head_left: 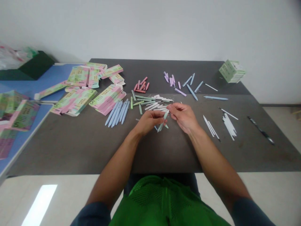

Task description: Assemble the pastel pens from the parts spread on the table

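Observation:
My left hand (150,121) is closed around a pale green pen barrel (162,123), which tilts with its upper end to the right. At that upper end my right hand (184,117) makes a pinch; what its fingertips hold is too small to make out. Just beyond both hands lies a pile of white pen parts (154,106), with green pen barrels (146,102) at its left. Left of my left hand, several assembled-looking light blue pens (117,113) lie side by side. Another green piece lies partly hidden beneath my left hand.
Red pen pieces (142,84), purple ones (172,80) and blue barrels (192,91) lie farther back. White refills (229,126) and a black pen (260,130) are at right. Pink-green cartons (78,99) cover the left; a green box (232,71) stands back right on the dark table (94,147).

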A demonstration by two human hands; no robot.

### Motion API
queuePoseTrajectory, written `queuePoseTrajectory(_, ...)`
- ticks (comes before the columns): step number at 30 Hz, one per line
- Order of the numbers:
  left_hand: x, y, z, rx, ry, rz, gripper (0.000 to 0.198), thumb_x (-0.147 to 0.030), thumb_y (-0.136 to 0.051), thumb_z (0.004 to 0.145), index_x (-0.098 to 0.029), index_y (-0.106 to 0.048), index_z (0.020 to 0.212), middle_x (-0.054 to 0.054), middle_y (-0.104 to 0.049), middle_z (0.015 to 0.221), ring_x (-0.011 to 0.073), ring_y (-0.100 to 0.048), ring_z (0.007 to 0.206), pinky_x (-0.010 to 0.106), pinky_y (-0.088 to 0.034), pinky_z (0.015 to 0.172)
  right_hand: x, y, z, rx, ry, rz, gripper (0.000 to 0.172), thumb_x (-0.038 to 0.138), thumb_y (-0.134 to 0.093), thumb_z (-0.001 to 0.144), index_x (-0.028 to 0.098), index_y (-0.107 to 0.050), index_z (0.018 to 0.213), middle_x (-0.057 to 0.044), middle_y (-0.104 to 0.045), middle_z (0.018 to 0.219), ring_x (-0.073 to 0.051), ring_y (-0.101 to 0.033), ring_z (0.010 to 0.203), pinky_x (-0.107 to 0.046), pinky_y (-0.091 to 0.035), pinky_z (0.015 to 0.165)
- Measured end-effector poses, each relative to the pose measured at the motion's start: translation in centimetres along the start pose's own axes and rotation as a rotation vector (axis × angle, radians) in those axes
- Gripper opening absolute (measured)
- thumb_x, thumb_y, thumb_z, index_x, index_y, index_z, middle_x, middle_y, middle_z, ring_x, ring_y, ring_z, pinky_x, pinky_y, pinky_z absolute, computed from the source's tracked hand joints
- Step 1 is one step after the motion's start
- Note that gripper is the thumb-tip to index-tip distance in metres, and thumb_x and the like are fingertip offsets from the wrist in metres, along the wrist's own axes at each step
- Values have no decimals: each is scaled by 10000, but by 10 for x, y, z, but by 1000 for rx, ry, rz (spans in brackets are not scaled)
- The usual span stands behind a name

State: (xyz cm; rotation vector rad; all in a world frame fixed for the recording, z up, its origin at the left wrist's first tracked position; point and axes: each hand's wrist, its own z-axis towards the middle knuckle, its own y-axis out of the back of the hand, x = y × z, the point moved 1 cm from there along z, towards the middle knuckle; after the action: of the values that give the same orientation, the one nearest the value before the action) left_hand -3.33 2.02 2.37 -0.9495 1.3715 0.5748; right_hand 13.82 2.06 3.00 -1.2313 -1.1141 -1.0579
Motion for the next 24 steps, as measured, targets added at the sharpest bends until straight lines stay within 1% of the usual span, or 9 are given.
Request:
queuePoseTrajectory(2, 2, 0, 0, -11, 7, -10, 255, -280, -773, 705, -109, -784, 894, 63, -717, 770, 142, -611, 666, 265, -449, 663, -1, 0, 0, -9, -20, 22, 399, 525, -837, 722, 178, -643, 683, 52, -477, 542, -73, -348, 493, -243, -235, 467)
queuePoseTrajectory(6, 5, 0, 1, -48, 16, -37, 235, -247, -775, 697, -98, -765, 880, 50, -706, 744, 129, -590, 637, 254, -432, 632, -4, 0, 0, 8, -61, 53, 394, 506, -823, 750, 175, -624, 670, 56, -471, 517, -65, -339, 475, -239, -215, 460)
queuePoseTrajectory(9, 4, -1, 1, -91, 22, -52, 260, -208, -744, 681, -113, -730, 922, 34, -694, 725, 131, -598, 622, 256, -445, 625, -7, -2, 0, 5, -56, 46, 378, 505, -812, 760, 178, -639, 680, 56, -467, 525, -73, -331, 483, -245, -210, 464)
queuePoseTrajectory(12, 4, 1, 2, -139, 20, -55, 328, -193, -686, 693, -144, -673, 1017, 10, -670, 690, 138, -606, 593, 267, -470, 615, -9, -5, -1, -23, -14, -21, 351, 508, -789, 778, 181, -679, 717, 50, -477, 564, -84, -342, 515, -250, -223, 482)
queuePoseTrajectory(15, 6, 3, 4, -156, -10, -36, 307, -206, -653, 731, -162, -637, 1035, -6, -638, 687, 128, -584, 583, 251, -457, 580, -8, -7, -3, -69, 92, -195, 344, 498, -750, 815, 181, -696, 694, 36, -475, 607, -101, -381, 575, -255, -255, 519)
queuePoseTrajectory(17, 6, 3, 5, -172, -48, 2, 247, -250, -646, 784, -164, -634, 1015, -19, -602, 675, 102, -533, 557, 224, -407, 543, -6, -8, -4, -96, 178, -323, 360, 487, -719, 843, 184, -687, 651, 24, -491, 635, -118, -427, 631, -258, -300, 556)
queuePoseTrajectory(19, 6, 4, 6, -183, -81, 62, 209, -337, -629, 854, -158, -637, 960, -25, -569, 668, 78, -472, 530, 212, -353, 515, -5, -10, -5, -105, 228, -403, 379, 478, -681, 874, 191, -680, 627, 10, -537, 668, -137, -478, 686, -264, -354, 604)
queuePoseTrajectory(22, 3, 3, 6, -184, -111, 167, 329, -459, -593, 911, -147, -618, 810, -19, -535, 658, 67, -427, 522, 215, -318, 503, -4, -12, -7, -67, 256, -447, 403, 470, -626, 912, 202, -681, 616, -7, -599, 707, -159, -547, 754, -277, -424, 682)
queuePoseTrajectory(24, 2, 4, 6, -199, -121, 210, 382, -496, -597, 909, -146, -605, 756, -17, -525, 651, 70, -422, 528, 218, -309, 500, -4, -13, -7, -24, 255, -458, 367, 473, -612, 916, 208, -722, 688, -16, -636, 752, -168, -580, 794, -284, -451, 723)
